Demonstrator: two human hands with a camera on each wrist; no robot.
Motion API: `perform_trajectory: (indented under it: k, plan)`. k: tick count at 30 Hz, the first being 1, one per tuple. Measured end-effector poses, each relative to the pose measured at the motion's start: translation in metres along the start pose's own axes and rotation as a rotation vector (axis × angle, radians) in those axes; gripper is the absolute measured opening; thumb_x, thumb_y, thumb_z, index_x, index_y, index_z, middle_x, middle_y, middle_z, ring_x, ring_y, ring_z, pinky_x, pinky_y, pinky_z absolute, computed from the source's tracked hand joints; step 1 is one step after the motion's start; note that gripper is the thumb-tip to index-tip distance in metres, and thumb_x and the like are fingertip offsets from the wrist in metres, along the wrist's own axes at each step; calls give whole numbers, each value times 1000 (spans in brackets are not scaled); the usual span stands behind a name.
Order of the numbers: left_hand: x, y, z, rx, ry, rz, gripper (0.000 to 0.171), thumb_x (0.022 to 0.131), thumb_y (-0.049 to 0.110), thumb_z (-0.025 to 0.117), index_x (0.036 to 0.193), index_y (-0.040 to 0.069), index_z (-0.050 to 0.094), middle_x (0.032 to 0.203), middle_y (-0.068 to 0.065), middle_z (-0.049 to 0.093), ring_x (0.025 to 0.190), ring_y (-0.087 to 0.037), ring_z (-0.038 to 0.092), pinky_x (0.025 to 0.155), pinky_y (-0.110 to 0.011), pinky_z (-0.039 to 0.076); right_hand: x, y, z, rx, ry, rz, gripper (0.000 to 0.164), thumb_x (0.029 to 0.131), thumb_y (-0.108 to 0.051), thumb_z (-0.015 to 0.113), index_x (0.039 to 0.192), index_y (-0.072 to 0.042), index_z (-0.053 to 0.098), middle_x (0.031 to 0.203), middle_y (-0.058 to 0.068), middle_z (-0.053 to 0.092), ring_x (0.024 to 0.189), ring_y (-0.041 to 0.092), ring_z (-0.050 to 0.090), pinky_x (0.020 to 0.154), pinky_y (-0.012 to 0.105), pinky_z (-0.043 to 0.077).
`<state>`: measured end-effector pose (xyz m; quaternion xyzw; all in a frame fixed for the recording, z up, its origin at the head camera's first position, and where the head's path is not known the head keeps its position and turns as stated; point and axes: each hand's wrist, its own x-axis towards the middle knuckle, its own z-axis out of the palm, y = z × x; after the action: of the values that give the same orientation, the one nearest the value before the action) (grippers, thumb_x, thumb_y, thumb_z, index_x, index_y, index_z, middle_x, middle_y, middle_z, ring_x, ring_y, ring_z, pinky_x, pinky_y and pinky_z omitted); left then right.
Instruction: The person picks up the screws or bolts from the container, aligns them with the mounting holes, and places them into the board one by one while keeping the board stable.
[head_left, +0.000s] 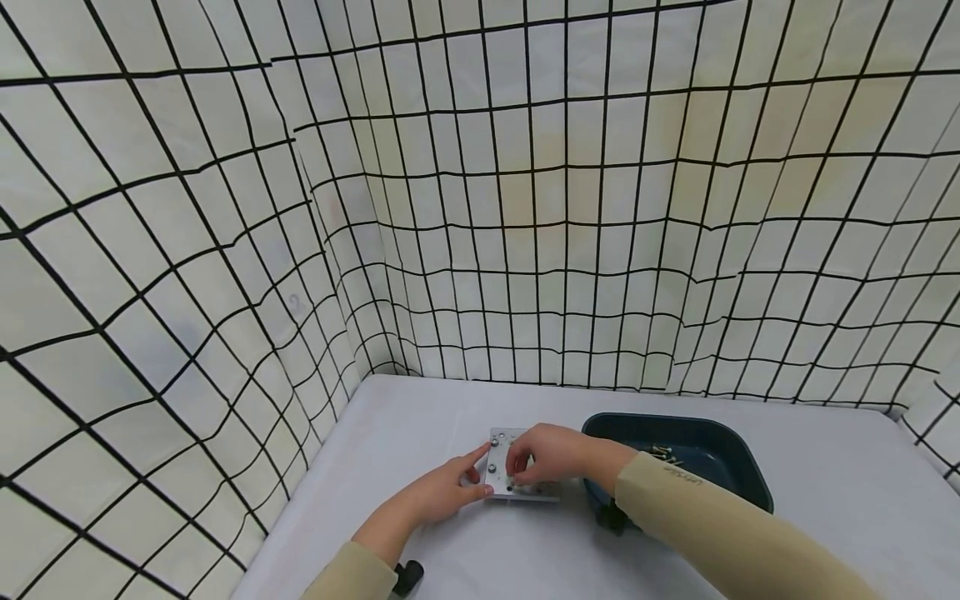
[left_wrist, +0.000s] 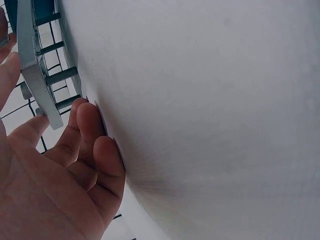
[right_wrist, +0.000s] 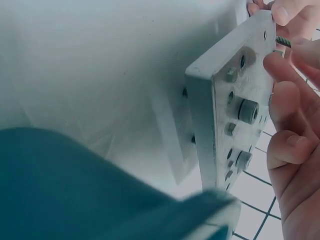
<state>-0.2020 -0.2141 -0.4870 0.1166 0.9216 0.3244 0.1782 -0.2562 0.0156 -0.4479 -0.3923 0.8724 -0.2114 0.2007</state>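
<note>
A light metal plate [head_left: 499, 481] lies on the white table, with holes and several screws along its face. In the right wrist view, socket-head screws [right_wrist: 248, 111] stand in it; in the left wrist view, threaded shanks [left_wrist: 61, 75] stick out underneath. My left hand [head_left: 441, 490] steadies the plate, its extended index finger at the left edge and its thumb at the near left corner; the other fingers are loosely bent beside it. My right hand [head_left: 553, 454] pinches a small screw [right_wrist: 283, 41] over the plate, threaded end close to a corner hole. The fingers hide the screw's head.
To the right of the plate stands a dark teal tray [head_left: 675, 419] with several loose screws [head_left: 662, 452] inside, and my right forearm passes over its near left part. White walls covered with black netting [head_left: 528, 227] enclose the table at the back and left.
</note>
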Motion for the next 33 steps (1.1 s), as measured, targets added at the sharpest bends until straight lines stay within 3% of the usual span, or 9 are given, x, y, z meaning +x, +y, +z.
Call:
perform_trajectory:
  k: [10,22,33]
  plan:
    - [2,1,3,4,-4,10,76,93,46,66,157,25,30,110,-1,54,79,-17,51,69,-37,41,7,1,8,-75,-9,16,6,90,-25,74,92,-31,74,80,-17,61,79,4,53,74,22,47]
    - [-1,-1,0,-14,-4,-2,76,93,44,67,157,25,30,110,-2,54,75,-17,52,66,-36,42,12,-8,11,-229,-31,-47,4,90,-26,75,93,-29,76,74,-17,58,72,2,51,70,21,45]
    - [5,-3,1,-37,-21,10,77,93,44,68,157,26,30,108,-1,53,77,-18,51,66,-36,42,8,-5,3,-207,-20,-28,14,87,-28,78,101,-28,80,79,-21,62,72,1,53,72,20,46]
